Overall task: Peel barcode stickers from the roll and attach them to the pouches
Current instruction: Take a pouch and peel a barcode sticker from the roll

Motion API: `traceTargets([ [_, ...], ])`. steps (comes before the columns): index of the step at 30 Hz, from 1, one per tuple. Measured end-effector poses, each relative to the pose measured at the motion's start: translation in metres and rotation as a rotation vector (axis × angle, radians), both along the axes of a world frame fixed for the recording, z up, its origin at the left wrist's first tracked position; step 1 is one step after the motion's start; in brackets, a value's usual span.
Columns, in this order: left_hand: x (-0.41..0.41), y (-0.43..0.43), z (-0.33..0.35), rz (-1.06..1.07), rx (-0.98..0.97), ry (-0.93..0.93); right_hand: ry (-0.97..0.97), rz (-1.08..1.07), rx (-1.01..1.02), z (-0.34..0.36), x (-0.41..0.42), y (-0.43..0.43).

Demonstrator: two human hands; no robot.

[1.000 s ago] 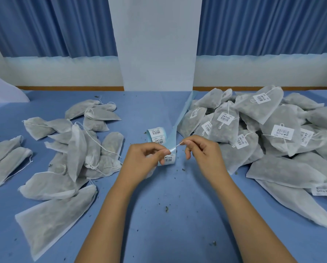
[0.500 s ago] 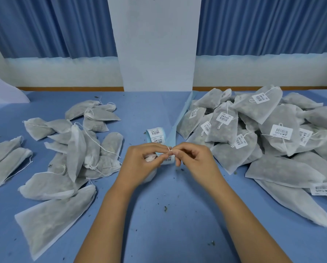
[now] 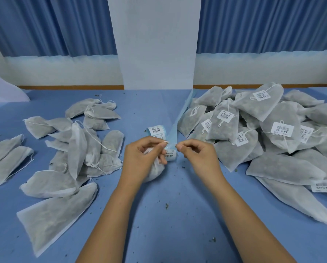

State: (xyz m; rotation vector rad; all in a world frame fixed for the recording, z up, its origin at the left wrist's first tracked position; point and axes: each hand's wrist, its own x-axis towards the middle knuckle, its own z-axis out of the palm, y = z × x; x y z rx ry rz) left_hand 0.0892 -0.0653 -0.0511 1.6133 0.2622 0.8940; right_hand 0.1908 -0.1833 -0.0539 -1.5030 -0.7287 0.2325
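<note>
- While the left hand (image 3: 145,158) is curled round a pouch (image 3: 155,172) at the middle of the tabletop (image 3: 177,221), the right hand (image 3: 198,156) has thumb and forefinger pressed together at the edge of the blue backing strip (image 3: 179,120). I cannot tell what, if anything, that right hand pinches, and a weak hold there could slip once a pull begins.
- The next sticker (image 3: 170,154) sits on the strip between the two hands, just nearer than the roll (image 3: 156,130). Peeled at a slant, it may curl and stick to itself or to a fingertip.
- The pouch looks soft and bunched in the grip, so a label pressed onto a crease would probably wrinkle or lift at a corner.
- Loose crumbs (image 3: 166,205) dot the tabletop, and any caught under the adhesive would weaken the bond.
- The strip trails slack past the labelled heap (image 3: 272,133), so a sharp tug could drag the light roll along.
</note>
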Motion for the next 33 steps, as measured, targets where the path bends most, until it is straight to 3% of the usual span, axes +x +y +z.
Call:
traceTargets([
  [8, -0.001, -0.005, 0.003, -0.041, -0.016, 0.005, 0.044, 0.16, -0.073, -0.004, -0.016, 0.006],
  [13, 0.001, -0.002, 0.001, -0.002, 0.052, 0.044, -0.073, -0.069, -0.047, -0.003, -0.015, 0.005],
  [20, 0.001, -0.003, 0.001, -0.021, 0.064, 0.084, -0.183, 0.023, -0.037, 0.003, -0.019, 0.002],
  [26, -0.004, 0.0, 0.007, -0.337, -0.363, 0.219, -0.37, -0.039, -0.075, 0.003, -0.015, 0.001],
  [33, -0.003, 0.001, 0.008, -0.272, -0.436, 0.253, -0.427, -0.109, 0.035, 0.003, -0.02, 0.0],
])
